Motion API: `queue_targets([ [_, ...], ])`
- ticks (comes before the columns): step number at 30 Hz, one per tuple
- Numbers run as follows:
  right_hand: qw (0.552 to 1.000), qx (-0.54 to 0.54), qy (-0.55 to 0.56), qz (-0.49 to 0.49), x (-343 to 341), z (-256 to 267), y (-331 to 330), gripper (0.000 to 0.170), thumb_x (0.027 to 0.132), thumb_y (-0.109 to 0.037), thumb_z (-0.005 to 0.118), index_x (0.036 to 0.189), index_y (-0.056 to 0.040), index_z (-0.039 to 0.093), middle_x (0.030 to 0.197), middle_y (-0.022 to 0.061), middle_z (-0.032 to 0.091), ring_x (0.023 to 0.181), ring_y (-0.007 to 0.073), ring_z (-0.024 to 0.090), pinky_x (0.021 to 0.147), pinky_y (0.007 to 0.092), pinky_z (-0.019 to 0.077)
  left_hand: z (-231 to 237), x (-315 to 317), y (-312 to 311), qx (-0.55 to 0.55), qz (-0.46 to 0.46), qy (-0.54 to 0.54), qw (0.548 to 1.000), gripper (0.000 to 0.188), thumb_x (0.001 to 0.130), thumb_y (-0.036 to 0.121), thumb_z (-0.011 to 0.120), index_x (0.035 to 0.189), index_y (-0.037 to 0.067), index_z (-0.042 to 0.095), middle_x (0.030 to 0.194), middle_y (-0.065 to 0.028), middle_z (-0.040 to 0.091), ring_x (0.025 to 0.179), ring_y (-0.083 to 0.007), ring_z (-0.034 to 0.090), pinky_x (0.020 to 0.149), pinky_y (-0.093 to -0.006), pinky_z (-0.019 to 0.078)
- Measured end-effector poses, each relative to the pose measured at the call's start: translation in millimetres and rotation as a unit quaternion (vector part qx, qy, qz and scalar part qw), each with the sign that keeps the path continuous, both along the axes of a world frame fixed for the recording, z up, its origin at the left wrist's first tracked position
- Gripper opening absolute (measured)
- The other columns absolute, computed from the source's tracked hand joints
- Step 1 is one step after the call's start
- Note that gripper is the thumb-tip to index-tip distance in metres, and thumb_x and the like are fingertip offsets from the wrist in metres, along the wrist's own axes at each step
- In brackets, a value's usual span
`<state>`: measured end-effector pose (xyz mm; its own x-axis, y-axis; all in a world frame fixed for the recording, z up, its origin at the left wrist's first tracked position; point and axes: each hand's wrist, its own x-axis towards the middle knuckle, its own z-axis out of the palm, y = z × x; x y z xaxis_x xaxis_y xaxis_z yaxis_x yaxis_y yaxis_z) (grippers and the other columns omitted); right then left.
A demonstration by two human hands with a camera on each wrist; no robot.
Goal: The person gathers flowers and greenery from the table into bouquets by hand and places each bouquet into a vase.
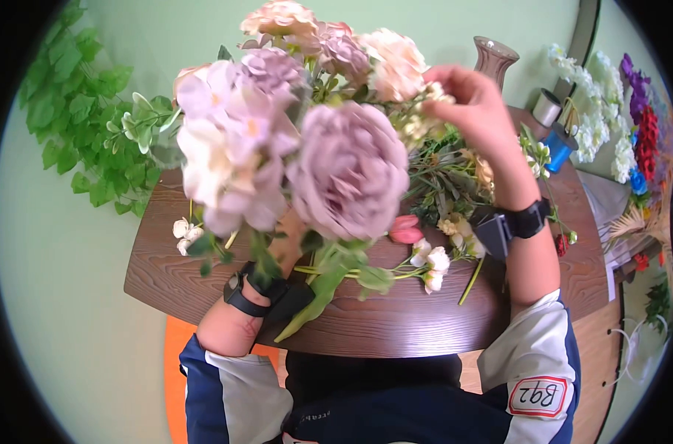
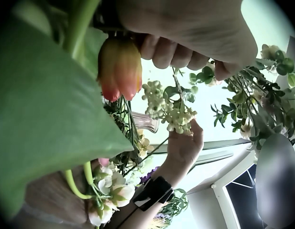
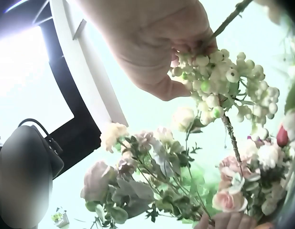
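Over the wood-grained worktop (image 1: pixel 396 318), the left hand (image 1: pixel 286 235) has its fingers curled round a bouquet (image 1: pixel 347 174), ruffled, mauve and cream; the right hand's (image 1: pixel 473 107) fingers pinch a knobbly berry sprig (image 3: pixel 233 78).

The brown table (image 1: pixel 396 318) looks like grained wood (its front edge faintly glossy).

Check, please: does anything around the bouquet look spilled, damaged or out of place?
Nothing looks spilled or damaged. The pink tulip and white blossoms lie loose on the table, outside the hand-held bouquet; that is a little untidy, but not really odd.
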<state>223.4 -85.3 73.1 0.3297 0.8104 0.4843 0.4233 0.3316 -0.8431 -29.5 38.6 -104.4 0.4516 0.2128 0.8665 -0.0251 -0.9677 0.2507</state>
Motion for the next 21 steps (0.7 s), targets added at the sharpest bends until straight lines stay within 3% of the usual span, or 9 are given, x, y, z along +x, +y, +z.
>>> queue_targets([
  [5,0.975,0.196,-0.105,-0.028,8.0,27.1,-29.1,0.023,0.074,0.000,0.062,0.097,0.0023,0.060,0.082,0.0048,0.062,0.070,0.0078,0.058,0.063,0.0192,0.0473,-10.8,-15.5,5.9,-0.167,-0.105,-0.017,0.980,0.028,0.092,0.015,0.044,0.117,0.004,0.046,0.119,-0.0081,0.050,0.112,-0.0189,0.047,0.100,-0.0307,0.0343],
  [6,0.975,0.194,-0.104,-0.028,7.5,29.4,-33.6,0.023,0.074,0.000,0.062,0.097,0.0023,0.060,0.082,0.0048,0.062,0.070,0.0078,0.058,0.063,0.0192,0.0473,-15.9,-23.5,2.3,-0.202,-0.125,-0.021,0.971,0.028,0.092,0.015,0.044,0.118,0.004,0.046,0.120,-0.0080,0.050,0.112,-0.0188,0.047,0.100,-0.0307,0.0343],
  [7,0.969,0.199,-0.142,-0.031,7.7,31.3,-37.6,0.023,0.075,0.003,0.060,0.098,0.0027,0.059,0.087,0.0033,0.060,0.077,0.0073,0.056,0.067,0.0190,0.0456,-20.8,-27.5,0.8,-0.236,-0.145,-0.024,0.961,0.028,0.092,0.015,0.044,0.118,0.004,0.046,0.120,-0.0079,0.050,0.112,-0.0188,0.047,0.100,-0.0307,0.0344],
  [8,0.962,0.204,-0.179,-0.034,7.5,32.2,-40.6,0.023,0.076,0.006,0.058,0.100,0.0030,0.057,0.092,0.0017,0.059,0.085,0.0069,0.055,0.072,0.0189,0.0438,-5.6,22.1,18.7,-0.270,-0.164,-0.028,0.948,0.028,0.092,0.015,0.044,0.118,0.003,0.045,0.120,-0.0078,0.050,0.112,-0.0187,0.047,0.100,-0.0307,0.0344],
  [10,0.953,0.223,-0.199,-0.041,1.3,32.9,-42.8,0.020,0.077,0.006,0.057,0.097,0.0029,0.058,0.091,0.0015,0.059,0.083,0.0063,0.055,0.070,0.0181,0.0432,-21.8,-21.3,9.3,-0.335,-0.202,-0.036,0.920,0.029,0.093,0.015,0.043,0.119,0.003,0.045,0.121,-0.0076,0.049,0.112,-0.0186,0.047,0.100,-0.0307,0.0344],
  [13,0.925,0.316,-0.179,-0.110,1.1,32.8,-47.4,0.019,0.079,0.005,0.057,0.098,0.0027,0.059,0.090,0.0030,0.060,0.079,0.0058,0.055,0.066,0.0162,0.0422,-22.6,-3.1,14.7,-0.429,-0.261,-0.047,0.864,0.029,0.093,0.015,0.043,0.120,0.003,0.044,0.121,-0.0074,0.049,0.112,-0.0184,0.047,0.100,-0.0307,0.0345],
  [14,0.901,0.376,-0.180,-0.122,2.1,35.1,-48.4,0.018,0.080,0.004,0.057,0.098,0.0025,0.060,0.088,0.0041,0.061,0.077,0.0056,0.056,0.064,0.0157,0.0422,-16.0,42.9,12.6,-0.459,-0.280,-0.051,0.842,0.030,0.093,0.015,0.043,0.120,0.003,0.044,0.121,-0.0073,0.049,0.112,-0.0184,0.047,0.100,-0.0307,0.0345],
  [18,0.787,0.517,-0.135,-0.308,8.3,48.3,-68.6,0.015,0.080,0.003,0.059,0.094,0.0050,0.062,0.085,0.0083,0.064,0.074,0.0092,0.059,0.068,0.0182,0.0461,-33.2,5.4,11.0,-0.568,-0.350,-0.065,0.742,0.030,0.093,0.015,0.043,0.121,0.003,0.043,0.122,-0.0069,0.048,0.112,-0.0182,0.047,0.100,-0.0307,0.0345],
  [21,0.737,0.586,-0.081,-0.328,11.6,60.0,-81.0,0.011,0.078,0.002,0.061,0.089,0.0054,0.062,0.082,0.0092,0.064,0.071,0.0108,0.060,0.066,0.0192,0.0473,-42.5,-18.7,15.5,-0.637,-0.398,-0.072,0.657,0.031,0.093,0.015,0.042,0.122,0.003,0.043,0.123,-0.0066,0.047,0.112,-0.0180,0.047,0.100,-0.0307,0.0346],
])
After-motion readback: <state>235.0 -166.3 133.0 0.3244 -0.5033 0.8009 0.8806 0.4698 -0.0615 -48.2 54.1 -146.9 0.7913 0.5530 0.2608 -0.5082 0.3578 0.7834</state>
